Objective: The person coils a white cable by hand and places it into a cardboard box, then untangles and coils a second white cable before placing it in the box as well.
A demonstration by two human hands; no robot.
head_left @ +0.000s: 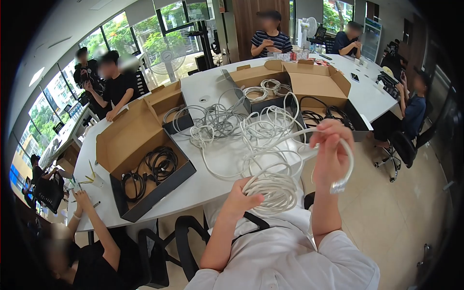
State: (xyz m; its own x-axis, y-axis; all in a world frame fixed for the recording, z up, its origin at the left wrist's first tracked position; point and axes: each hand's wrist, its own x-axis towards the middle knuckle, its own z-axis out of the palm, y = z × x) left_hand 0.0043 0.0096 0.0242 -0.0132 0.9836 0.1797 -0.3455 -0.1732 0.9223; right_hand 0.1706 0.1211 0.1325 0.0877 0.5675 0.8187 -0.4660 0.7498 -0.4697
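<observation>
white table (208,191), centre frame; your left hand (240,199) clasped cable coil (275,193), likely light, springy, best gripped across; right hand (332,145) pinched strand (350,162).

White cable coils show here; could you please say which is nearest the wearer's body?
The white cable coil in the left hand; the others lie farther off, on the table or in the back box.

The windows (117,32) are bright, the floor (374,203) pale.
</observation>
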